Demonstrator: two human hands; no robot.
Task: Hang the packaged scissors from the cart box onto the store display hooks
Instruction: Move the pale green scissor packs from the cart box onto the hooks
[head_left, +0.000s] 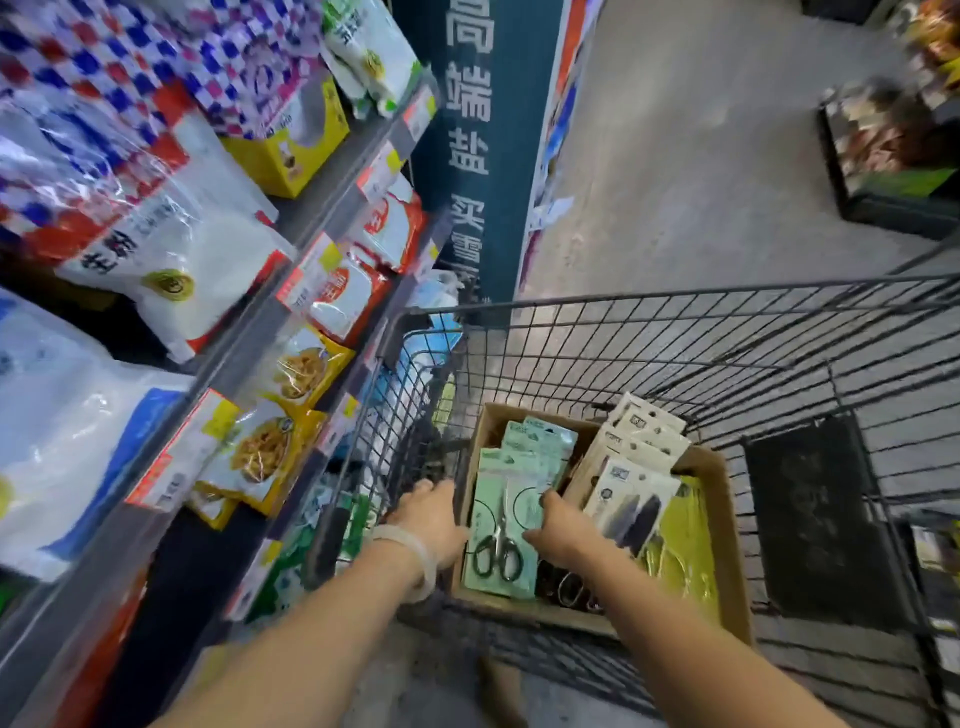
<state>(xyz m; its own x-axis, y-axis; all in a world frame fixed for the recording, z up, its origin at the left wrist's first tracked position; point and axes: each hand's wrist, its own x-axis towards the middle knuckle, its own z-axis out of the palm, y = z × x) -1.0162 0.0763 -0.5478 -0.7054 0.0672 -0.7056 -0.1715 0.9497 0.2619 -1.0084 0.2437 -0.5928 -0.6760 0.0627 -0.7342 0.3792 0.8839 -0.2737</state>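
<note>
A cardboard box (719, 499) sits in the black wire cart (675, 332). It holds a stack of pale green scissors packs (501, 525) on the left and white carded packs (631, 457) on the right. My left hand (434, 517) is at the box's left edge, beside the green stack, with its fingers hidden behind the stack and the box wall. My right hand (563, 530) grips the right edge of the front green pack, thumb on its face. No display hooks are in view.
Store shelves (291, 291) with bagged goods and price tags run along the left, close to the cart. A dark green sign panel (483, 156) stands ahead. Grey floor opens to the right, with a low black display (893, 156) at far right.
</note>
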